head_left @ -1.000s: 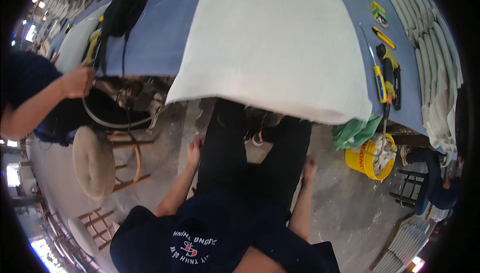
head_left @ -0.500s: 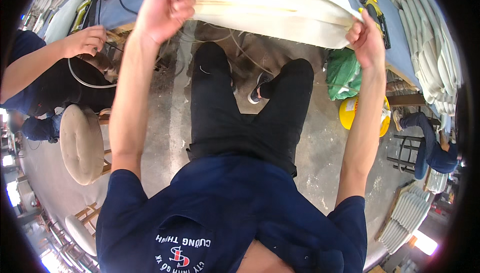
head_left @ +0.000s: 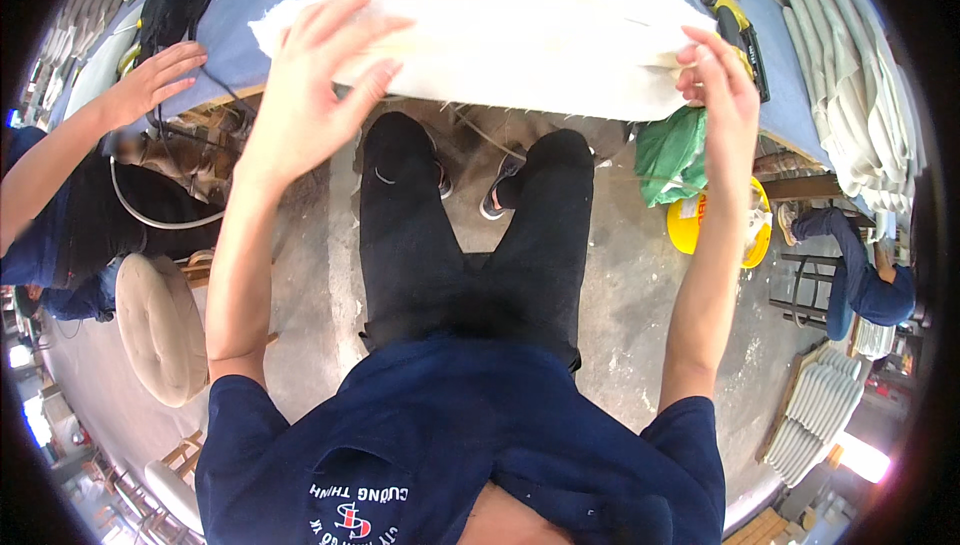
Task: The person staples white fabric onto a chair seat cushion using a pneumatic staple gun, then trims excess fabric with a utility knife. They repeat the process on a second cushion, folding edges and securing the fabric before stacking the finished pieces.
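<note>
left hand (head_left: 320, 75) flat on white fabric (head_left: 500, 35), right hand (head_left: 715, 80) apparently pinching its edge

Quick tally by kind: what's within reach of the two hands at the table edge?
White fabric sheet, held at its near edge by the left hand and the right hand: 1
Yellow-and-black power tool: 1
Green bag: 1
Yellow bucket: 1
Total: 4
</note>
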`<state>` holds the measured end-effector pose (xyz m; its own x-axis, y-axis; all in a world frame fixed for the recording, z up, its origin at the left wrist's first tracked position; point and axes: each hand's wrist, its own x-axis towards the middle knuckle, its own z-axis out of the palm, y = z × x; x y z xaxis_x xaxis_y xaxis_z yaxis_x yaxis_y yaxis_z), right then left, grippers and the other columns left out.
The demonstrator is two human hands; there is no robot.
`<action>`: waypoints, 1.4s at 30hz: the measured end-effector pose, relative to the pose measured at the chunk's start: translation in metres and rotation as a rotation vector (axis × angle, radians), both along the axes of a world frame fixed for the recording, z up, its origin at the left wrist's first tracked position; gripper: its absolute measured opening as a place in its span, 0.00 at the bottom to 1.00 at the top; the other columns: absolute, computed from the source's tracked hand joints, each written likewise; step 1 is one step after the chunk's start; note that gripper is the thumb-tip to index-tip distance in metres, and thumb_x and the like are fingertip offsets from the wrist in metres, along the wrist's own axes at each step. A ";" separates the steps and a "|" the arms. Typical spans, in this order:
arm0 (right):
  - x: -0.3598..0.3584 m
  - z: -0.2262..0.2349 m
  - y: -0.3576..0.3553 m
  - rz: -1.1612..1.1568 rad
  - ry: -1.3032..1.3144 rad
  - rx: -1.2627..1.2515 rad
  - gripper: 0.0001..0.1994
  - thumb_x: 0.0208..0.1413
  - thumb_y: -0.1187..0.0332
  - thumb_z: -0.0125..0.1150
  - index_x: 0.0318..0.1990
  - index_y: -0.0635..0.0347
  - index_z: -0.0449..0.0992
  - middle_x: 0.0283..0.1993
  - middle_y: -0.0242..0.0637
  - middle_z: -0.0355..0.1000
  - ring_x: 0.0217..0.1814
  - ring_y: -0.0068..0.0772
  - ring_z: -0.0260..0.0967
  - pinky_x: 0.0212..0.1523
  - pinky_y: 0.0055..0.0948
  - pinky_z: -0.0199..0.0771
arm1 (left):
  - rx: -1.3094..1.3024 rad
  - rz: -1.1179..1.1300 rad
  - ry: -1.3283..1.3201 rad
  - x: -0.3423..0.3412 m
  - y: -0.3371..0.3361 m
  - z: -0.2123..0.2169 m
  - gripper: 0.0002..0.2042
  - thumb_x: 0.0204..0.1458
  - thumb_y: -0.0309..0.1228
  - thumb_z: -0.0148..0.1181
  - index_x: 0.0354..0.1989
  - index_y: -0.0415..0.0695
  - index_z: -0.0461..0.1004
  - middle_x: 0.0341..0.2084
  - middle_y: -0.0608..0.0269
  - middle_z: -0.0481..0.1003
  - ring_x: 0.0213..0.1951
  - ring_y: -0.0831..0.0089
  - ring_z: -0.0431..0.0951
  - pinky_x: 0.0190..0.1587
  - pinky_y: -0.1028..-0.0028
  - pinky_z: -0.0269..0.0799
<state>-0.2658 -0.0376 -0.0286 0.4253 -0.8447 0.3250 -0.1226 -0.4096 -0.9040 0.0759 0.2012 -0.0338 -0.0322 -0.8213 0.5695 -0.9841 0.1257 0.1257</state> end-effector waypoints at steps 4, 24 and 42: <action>0.012 -0.045 0.038 -0.075 0.089 -0.228 0.08 0.70 0.70 0.62 0.49 0.61 0.83 0.40 0.29 0.79 0.38 0.17 0.71 0.41 0.23 0.72 | 0.020 0.160 -0.174 -0.018 -0.027 -0.002 0.18 0.60 0.38 0.68 0.59 0.53 0.82 0.73 0.60 0.69 0.74 0.55 0.66 0.74 0.54 0.54; 0.063 -0.075 0.072 -0.065 0.538 -0.818 0.42 0.49 0.63 0.73 0.75 0.52 0.67 0.79 0.44 0.61 0.81 0.50 0.57 0.74 0.60 0.56 | 0.048 0.021 -0.074 -0.039 -0.128 -0.003 0.30 0.53 0.53 0.74 0.61 0.52 0.79 0.64 0.53 0.79 0.69 0.50 0.74 0.70 0.53 0.65; 0.027 -0.112 0.065 -0.111 0.579 -0.894 0.38 0.50 0.64 0.72 0.73 0.50 0.71 0.78 0.49 0.60 0.81 0.55 0.55 0.69 0.57 0.58 | 0.046 0.047 -0.086 -0.042 -0.124 -0.003 0.31 0.53 0.50 0.74 0.63 0.50 0.78 0.65 0.55 0.78 0.70 0.51 0.74 0.71 0.52 0.65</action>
<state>-0.2386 0.0277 -0.1408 0.6490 -0.4432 0.6184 -0.5136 -0.8548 -0.0736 0.0334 0.0771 -0.0364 -0.0401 -0.8485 0.5277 -0.9961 0.0753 0.0455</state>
